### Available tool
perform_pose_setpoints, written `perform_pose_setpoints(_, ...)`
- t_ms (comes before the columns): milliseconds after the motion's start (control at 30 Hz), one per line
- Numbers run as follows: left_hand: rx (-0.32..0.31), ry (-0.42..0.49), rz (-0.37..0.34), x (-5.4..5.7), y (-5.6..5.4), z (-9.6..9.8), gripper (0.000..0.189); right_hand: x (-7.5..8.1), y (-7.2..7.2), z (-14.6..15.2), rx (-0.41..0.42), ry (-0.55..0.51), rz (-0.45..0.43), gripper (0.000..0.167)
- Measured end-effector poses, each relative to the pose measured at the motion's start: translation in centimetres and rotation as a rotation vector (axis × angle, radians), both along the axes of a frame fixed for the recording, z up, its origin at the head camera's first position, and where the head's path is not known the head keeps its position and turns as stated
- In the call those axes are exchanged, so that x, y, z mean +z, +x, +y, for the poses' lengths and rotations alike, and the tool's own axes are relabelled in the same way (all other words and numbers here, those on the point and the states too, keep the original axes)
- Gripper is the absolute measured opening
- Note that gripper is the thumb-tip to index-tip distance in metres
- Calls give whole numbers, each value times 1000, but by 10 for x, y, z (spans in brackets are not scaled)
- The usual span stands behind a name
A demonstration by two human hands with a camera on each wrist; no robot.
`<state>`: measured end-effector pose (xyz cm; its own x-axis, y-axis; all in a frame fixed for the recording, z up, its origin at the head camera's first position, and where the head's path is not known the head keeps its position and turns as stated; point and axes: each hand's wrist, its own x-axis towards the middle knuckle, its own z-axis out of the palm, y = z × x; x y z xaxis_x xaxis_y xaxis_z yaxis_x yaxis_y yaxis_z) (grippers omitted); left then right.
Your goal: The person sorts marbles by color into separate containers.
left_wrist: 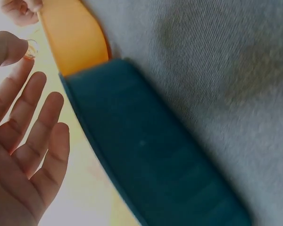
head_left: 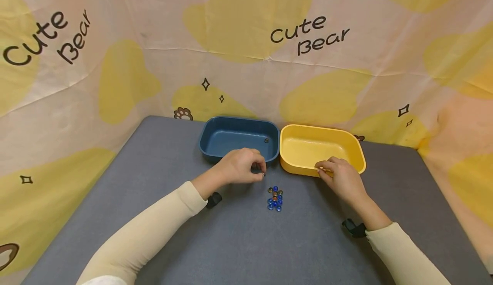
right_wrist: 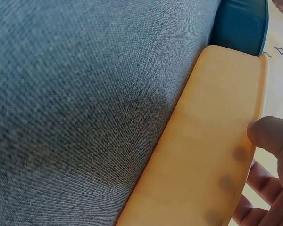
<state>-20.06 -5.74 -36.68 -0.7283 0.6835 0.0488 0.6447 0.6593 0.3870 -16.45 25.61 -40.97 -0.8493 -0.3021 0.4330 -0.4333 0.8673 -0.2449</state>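
My left hand [head_left: 242, 166] hovers just in front of the blue box [head_left: 237, 156], a little above the table. Between thumb and index fingertip it pinches a small clear glass marble [left_wrist: 31, 49]; the other fingers are spread in the left wrist view. One dark marble [head_left: 266, 140] lies inside the blue box near its right end. At the near rim of the yellow box [head_left: 302, 169], my right hand [head_left: 343, 180] pinches the wall. Its thumb is outside, and the fingers show as shadows through the wall in the right wrist view.
Several blue, amber and brown marbles [head_left: 275, 203] lie clustered on the grey table [head_left: 239, 242], between the forearms. The two boxes stand side by side at the back. Behind them hangs a patterned cloth [head_left: 246, 75]. Dark straps [head_left: 354, 228] sit at both wrists.
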Motion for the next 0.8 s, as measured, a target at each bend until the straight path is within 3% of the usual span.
perform_pose_setpoints(267, 32, 13, -8, 11, -11, -5, 4, 0, 1, 0, -6, -1, -27, 11)
perform_pose_setpoints(500, 48, 12, -23, 16, -27, -12, 4, 0, 1, 0, -2, 2, -16, 11)
perform_pose_setpoints(800, 116, 26, -45, 13, -53, -20, 7, 0, 1, 0, 0, 1, -16, 11)
